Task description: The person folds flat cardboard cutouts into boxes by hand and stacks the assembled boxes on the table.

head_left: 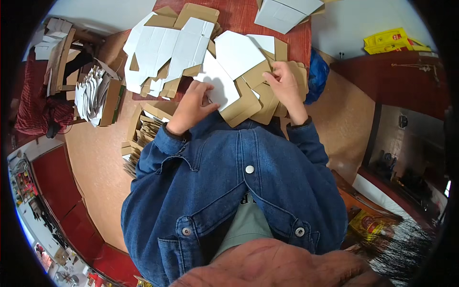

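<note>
Cardboard fills the far half of the view: a flat, die-cut box blank of white-faced brown card (236, 76) lies at the near edge of the dark red tabletop (239, 19), just in front of the person's chest, and both hands are on it. The left hand (191, 106), at about ten o'clock from the blank's middle, is curled with its fingertips pressed down on the white panel, seemingly to pin the sheet so that it does not slide. The right hand (285, 83), at about three o'clock, has its fingers bent and closed on a brown flap at the blank's right side, thumb underneath as far as one can tell (the grip itself is partly hidden by the knuckles).

Further up the table, at eleven o'clock from the hands, a loose heap of unfolded white and brown blanks (167, 48) overlaps the held one, kept within arm's reach. At twelve to one o'clock, near the top rim, sits a white folded-up box (282, 12). Down at nine o'clock, below the table edge, an open brown carton (143, 131) holds more flat pieces on edge, and beyond it another stack of white blanks (93, 95) leans on the tan floor. A blue denim jacket (229, 182) covers both forearms.
</note>
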A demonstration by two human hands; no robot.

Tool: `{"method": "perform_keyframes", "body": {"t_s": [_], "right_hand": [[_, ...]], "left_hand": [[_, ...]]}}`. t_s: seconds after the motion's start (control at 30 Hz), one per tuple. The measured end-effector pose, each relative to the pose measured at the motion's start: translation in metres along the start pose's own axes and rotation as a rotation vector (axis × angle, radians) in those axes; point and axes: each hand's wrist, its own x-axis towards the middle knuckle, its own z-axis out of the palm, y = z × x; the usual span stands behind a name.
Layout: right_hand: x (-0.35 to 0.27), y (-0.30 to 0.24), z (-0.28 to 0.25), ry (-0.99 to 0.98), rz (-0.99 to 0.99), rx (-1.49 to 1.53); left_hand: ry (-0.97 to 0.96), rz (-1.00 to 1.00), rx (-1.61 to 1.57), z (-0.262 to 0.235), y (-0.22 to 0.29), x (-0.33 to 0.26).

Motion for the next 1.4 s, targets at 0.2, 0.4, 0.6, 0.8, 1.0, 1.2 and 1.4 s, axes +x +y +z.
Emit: {"method": "perform_keyframes", "body": {"t_s": [0.2, 0.4, 0.6, 0.8, 1.0, 1.2, 1.4], "right_hand": [[-0.004, -0.002, 0.001, -0.073, -0.063, 0.331], [-0.021, 0.006, -0.047, -0.007, -0.040, 0.656], [-0.036, 0.020, -0.052, 0.078, -0.032, 0.817], [-0.043, 0.016, -0.051, 0.007, -0.110, 0.799], [-0.046, 0.014, -0.048, -0.008, -0.249, 0.701], [-0.047, 0.014, -0.046, -0.042, -0.294, 0.712], [-0.050, 0.010, -0.045, -0.063, -0.321, 0.707]], "left_hand": [[0.106, 0.046, -0.165, 0.002, 0.002, 0.000], [0.149, -0.007, -0.231, 0.002, 0.004, 0.000], [0.154, 0.106, -0.234, 0.010, 0.007, 0.002], [0.336, 0.155, -0.193, 0.010, 0.024, 0.006], [0.333, 0.081, -0.106, 0.006, 0.036, 0.008], [0.292, 0.016, -0.287, 0.011, 0.028, 0.013], [0.273, 0.024, -0.550, 0.015, 0.029, 0.015]]}}
